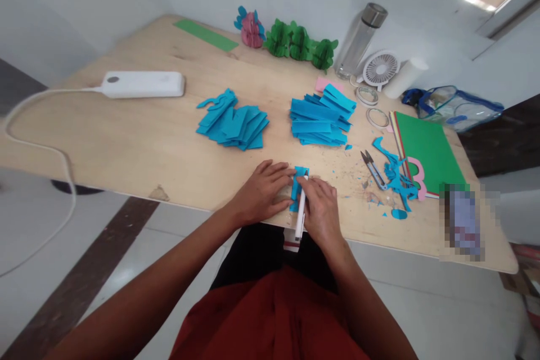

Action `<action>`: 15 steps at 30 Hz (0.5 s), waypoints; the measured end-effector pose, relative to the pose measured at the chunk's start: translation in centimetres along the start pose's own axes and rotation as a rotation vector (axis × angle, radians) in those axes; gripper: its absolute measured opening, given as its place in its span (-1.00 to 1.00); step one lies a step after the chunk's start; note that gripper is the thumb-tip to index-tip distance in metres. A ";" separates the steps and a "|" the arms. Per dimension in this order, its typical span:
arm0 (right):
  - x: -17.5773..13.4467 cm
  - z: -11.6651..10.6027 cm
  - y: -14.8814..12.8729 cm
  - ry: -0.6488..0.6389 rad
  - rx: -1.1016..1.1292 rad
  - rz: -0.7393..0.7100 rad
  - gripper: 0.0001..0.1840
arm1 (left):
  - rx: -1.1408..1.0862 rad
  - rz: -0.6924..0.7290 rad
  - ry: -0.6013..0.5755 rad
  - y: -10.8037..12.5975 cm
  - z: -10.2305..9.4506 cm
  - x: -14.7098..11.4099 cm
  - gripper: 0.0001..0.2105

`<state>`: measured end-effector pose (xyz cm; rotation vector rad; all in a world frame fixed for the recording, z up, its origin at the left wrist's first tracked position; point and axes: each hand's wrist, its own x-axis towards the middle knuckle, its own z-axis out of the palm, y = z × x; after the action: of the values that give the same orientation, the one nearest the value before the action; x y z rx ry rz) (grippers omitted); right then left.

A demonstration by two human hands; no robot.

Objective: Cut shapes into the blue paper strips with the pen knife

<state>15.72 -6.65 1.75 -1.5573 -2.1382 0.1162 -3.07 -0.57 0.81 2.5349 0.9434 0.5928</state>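
Observation:
A small blue paper strip lies near the table's front edge, between my hands. My left hand rests flat on the wood, fingers stretched out, with its fingertips at the strip's left side. In my right hand is a white pen, its tip pointing away from me over the strip's right side. Part of the strip is hidden by the pen and fingers. Beyond my hands lie two piles of blue paper pieces, a left pile and a right pile.
Thread snips lie beside blue scraps on the right. Farther right are green paper sheets and a blurred object. A bottle, fan and green paper crafts stand behind. A white corded device lies left.

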 end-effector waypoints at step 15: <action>-0.1 0.2 0.4 0.034 0.067 -0.008 -0.55 | 0.030 0.015 0.012 -0.2 0.3 -0.1 -0.62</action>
<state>16.01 -6.56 1.39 -1.5025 -2.0923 0.1560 -3.10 -0.54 0.47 2.5698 0.9451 0.6034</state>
